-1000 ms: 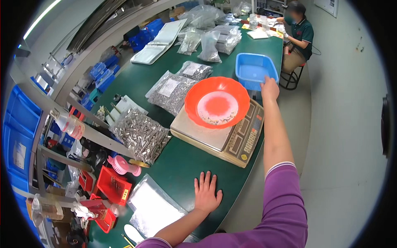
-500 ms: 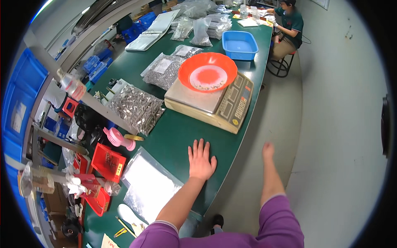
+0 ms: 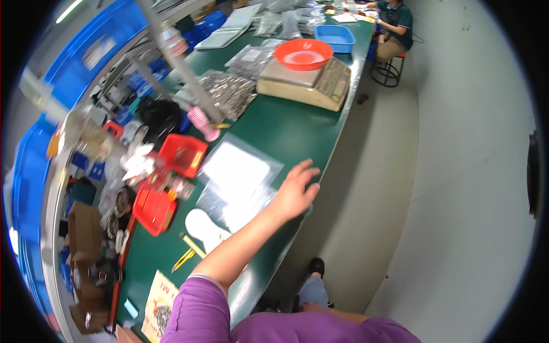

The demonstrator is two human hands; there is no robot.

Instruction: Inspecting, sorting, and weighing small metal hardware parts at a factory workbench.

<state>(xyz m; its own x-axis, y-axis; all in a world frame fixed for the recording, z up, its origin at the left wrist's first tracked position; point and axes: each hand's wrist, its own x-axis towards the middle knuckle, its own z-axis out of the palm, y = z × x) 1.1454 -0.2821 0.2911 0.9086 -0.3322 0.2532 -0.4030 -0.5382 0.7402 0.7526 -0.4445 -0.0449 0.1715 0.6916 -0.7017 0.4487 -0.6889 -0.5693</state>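
Observation:
My left hand (image 3: 297, 191) hovers at the right edge of the green table, its fingers loosely apart and nothing held. Beside it lie clear plastic bags with a white sheet (image 3: 237, 170). My right hand (image 3: 314, 307) is low against my leg, largely hidden by my body, and its fingers cannot be made out. Farther up the table stands a weighing scale (image 3: 286, 91) with a round red plastic dish (image 3: 303, 54) on its pan. Left of the scale, a clear bag of small metal parts (image 3: 229, 94) lies on the table.
A blue basin (image 3: 335, 39) stands beyond the scale. Red bins (image 3: 182, 154), a pink handheld fan (image 3: 203, 123), a white spoon-shaped thing (image 3: 204, 226) and a yellow cutter (image 3: 183, 260) line the left side. A person (image 3: 394, 26) sits at the far end. A wall (image 3: 469, 171) runs along the right.
My view has moved down along the table and turned. My left hand has lifted off the tabletop beside the scale. My right hand has dropped from the aisle to beside my leg.

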